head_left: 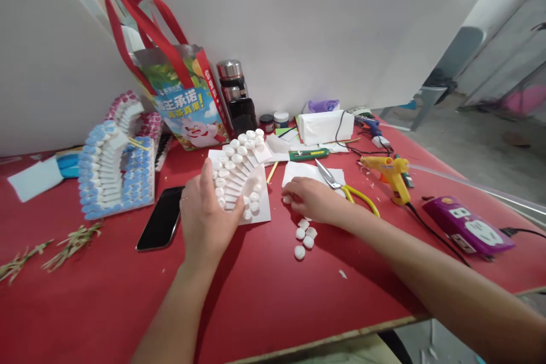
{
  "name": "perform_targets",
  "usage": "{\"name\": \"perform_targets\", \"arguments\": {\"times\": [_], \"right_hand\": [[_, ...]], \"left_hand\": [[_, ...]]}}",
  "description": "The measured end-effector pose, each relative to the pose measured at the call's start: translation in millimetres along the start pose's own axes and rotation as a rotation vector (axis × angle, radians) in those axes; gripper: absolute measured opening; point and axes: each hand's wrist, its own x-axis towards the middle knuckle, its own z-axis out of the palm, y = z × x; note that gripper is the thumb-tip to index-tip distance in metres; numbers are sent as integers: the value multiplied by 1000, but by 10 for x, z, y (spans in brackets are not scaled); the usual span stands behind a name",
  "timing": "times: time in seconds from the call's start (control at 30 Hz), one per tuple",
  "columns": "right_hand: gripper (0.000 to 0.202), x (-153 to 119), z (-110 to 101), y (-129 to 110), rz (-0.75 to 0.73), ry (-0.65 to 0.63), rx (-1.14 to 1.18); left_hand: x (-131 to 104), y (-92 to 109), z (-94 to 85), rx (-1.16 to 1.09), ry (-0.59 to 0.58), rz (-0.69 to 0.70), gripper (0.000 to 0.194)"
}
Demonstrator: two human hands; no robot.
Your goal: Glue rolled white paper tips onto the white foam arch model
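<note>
My left hand (pixel 209 207) grips the near left edge of a white craft panel (pixel 263 205), its thumb in front and fingers along the side. White pleated strips fan across the panel in an arc, with white round pieces (pixel 230 152) along the outer curve and more on the inner side. To the right, my right hand (pixel 313 198) rests low over the table, fingers curled together on a small white round piece (pixel 286 199), partly hidden. Several loose white round pieces (pixel 300 252) lie just below it. Yellow-handled scissors (pixel 330 176) lie on white paper behind that hand.
At left stand a blue-and-white craft piece (pixel 115 170) and a phone (pixel 160 219). A shopping bag (pixel 187 96) and a flask (pixel 232 82) stand behind. Rightward are a yellow glue gun (pixel 392 176), its cord, and a purple power strip (pixel 467 227). A green cutter (pixel 309 154) lies mid-table.
</note>
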Motion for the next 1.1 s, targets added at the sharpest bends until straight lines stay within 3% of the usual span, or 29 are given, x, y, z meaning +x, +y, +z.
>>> {"name": "perform_targets", "arguments": {"times": [0.17, 0.3, 0.43, 0.53, 0.8, 1.0, 1.1], "right_hand": [[19, -105, 46, -77, 37, 5, -23], [20, -139, 83, -81, 89, 73, 7], [31, -105, 194, -121, -81, 243, 164], [46, -20, 286, -214, -172, 243, 197], [19, 42, 361, -312, -228, 143, 17], [15, -27, 303, -130, -135, 172, 29], [17, -62, 264, -99, -124, 242, 75]], "left_hand": [[-26, 229, -109, 70, -14, 38, 86], [-30, 231, -81, 33, -19, 44, 91], [-34, 160, -20, -26, -23, 23, 94], [-49, 139, 7, -75, -34, -6, 97], [-78, 73, 102, -129, -102, -127, 101], [-8, -137, 109, -126, -202, -377, 107], [17, -198, 106, -108, -205, -423, 108]]}}
